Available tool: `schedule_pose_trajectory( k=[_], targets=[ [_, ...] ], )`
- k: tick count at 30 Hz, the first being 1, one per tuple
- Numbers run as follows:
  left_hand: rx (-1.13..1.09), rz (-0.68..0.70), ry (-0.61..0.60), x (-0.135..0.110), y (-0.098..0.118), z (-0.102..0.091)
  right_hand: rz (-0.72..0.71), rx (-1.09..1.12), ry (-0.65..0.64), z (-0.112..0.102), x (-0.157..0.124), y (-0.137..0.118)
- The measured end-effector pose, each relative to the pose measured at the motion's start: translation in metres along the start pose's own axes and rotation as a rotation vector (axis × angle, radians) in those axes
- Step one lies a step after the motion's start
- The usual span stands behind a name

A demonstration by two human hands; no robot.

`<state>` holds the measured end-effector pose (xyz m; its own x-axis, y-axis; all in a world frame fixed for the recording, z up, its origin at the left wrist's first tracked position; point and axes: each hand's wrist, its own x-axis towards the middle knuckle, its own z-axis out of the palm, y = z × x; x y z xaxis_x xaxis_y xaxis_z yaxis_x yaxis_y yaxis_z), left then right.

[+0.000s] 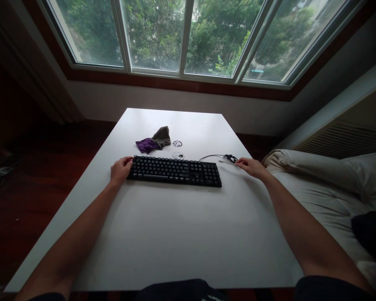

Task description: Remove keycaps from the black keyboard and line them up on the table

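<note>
A black keyboard (175, 170) lies across the middle of the white table (181, 234). My left hand (121, 169) is closed on the keyboard's left end, fingers at its upper corner. To the right of the keyboard, my right hand (252, 167) pinches a thin, pale stick (227, 162) that points left toward the keys; its exact kind is too small to tell. Just beyond the stick, the keyboard's black cable (230, 157) lies bundled on the table. Behind the keyboard are a purple cloth (148, 145) and a grey cloth (162, 136), touching each other.
Two small round items, a patterned disc (177, 144) and a clear dish-like one (178, 155), sit behind the keyboard. A pale padded sofa (319, 188) stands close along the table's right side. Beyond the table's far edge is a wall with a window (181, 37).
</note>
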<state>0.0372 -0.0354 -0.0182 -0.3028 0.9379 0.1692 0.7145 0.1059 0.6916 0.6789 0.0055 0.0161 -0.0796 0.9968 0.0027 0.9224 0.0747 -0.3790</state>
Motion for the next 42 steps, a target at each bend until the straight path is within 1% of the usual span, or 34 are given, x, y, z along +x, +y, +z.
schedule_pose_trajectory(
  k=[4,8,12,17,21,23,28,29,31,34,37,39,42],
  targets=[
    [-0.014,-0.003,0.008,0.000,0.000,0.001,-0.017,0.014,0.066,0.026,-0.001,-0.019],
    [-0.014,-0.007,0.007,0.000,0.000,0.001,-0.006,0.043,0.181,0.053,-0.001,-0.037],
    [-0.005,-0.033,0.015,0.003,0.000,0.004,-0.038,0.086,0.308,0.069,-0.001,-0.044],
    [-0.021,-0.100,0.010,0.018,-0.002,0.008,-0.114,0.050,0.312,0.070,0.007,-0.046],
    [-0.134,-0.143,-0.065,0.034,-0.006,0.007,-0.098,0.048,0.318,0.072,0.019,-0.048],
    [-0.169,-0.160,-0.080,0.040,-0.006,0.006,-0.092,0.069,0.330,0.075,0.025,-0.049],
    [-0.222,-0.200,-0.063,0.051,0.002,0.006,-0.097,0.101,0.367,0.078,0.040,-0.062],
    [-0.226,-0.206,-0.059,0.054,0.005,0.007,-0.102,0.102,0.366,0.077,0.044,-0.066],
    [-0.221,-0.208,-0.057,0.060,0.010,0.009,-0.128,0.094,0.325,0.074,0.052,-0.073],
    [-0.191,-0.170,-0.071,0.069,0.017,0.014,-0.169,0.052,0.231,0.070,0.066,-0.084],
    [-0.142,-0.082,-0.087,0.080,0.023,0.020,-0.170,0.001,0.186,0.070,0.081,-0.094],
    [-0.108,0.004,-0.125,0.088,0.028,0.025,-0.148,-0.047,0.160,0.072,0.090,-0.102],
    [-0.053,0.199,-0.229,0.101,0.037,0.034,-0.125,-0.132,0.126,0.075,0.101,-0.114]
  ],
)
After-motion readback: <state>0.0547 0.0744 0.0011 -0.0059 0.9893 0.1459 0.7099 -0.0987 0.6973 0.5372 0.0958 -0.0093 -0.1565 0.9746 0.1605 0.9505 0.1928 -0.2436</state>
